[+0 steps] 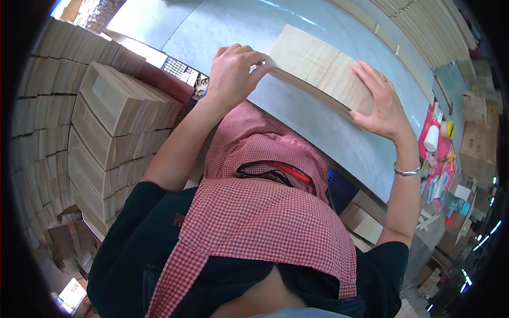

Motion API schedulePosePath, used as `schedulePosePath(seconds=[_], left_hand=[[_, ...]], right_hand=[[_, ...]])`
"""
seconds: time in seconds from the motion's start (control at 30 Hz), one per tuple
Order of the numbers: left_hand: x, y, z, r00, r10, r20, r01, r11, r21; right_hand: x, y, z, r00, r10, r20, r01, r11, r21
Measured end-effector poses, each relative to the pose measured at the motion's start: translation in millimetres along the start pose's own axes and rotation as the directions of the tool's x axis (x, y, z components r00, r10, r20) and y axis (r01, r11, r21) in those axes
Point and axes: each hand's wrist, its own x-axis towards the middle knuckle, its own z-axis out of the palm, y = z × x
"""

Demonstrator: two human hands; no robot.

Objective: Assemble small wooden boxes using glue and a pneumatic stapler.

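A pale wooden box (318, 63) with visible grain lies on the grey-white tabletop, its long near side facing me. My right hand (379, 100) grips its right end, fingers spread over the top face and thumb against the near side. At the box's left near corner, my left hand (233, 74) is closed in a pinch, thumb and forefinger meeting right beside the edge. Whatever may be between those fingertips is too small to make out. A yellowish ring shows on the left hand, and a silver bangle (407, 171) circles my right wrist.
Tall stacks of open wooden boxes (106, 100) rise at my left. Thin wooden boards (424, 21) are piled at the far right. Beyond the table's right end lie a white bottle (431, 139), a yellow tape roll (447, 129) and a clear bottle (455, 202). A blue crate (339, 188) sits below the tabletop.
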Motion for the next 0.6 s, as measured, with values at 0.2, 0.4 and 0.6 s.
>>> schedulePosePath(seconds=[0.2, 0.4, 0.6], left_hand=[[1, -2, 2, 0.999, 0.048, -0.021, -0.048, 0.998, 0.028], [5, 2, -2, 0.999, 0.033, 0.009, -0.033, 0.999, -0.007], [8, 4, -5, 0.997, 0.074, 0.025, -0.073, 0.997, -0.017]], right_hand=[[0, 3, 6, 1.000, -0.015, 0.010, 0.015, 0.998, -0.055], [1, 5, 10, 0.999, 0.010, 0.036, -0.008, 0.999, -0.046], [1, 8, 17, 1.000, -0.008, -0.017, 0.007, 0.998, -0.062]])
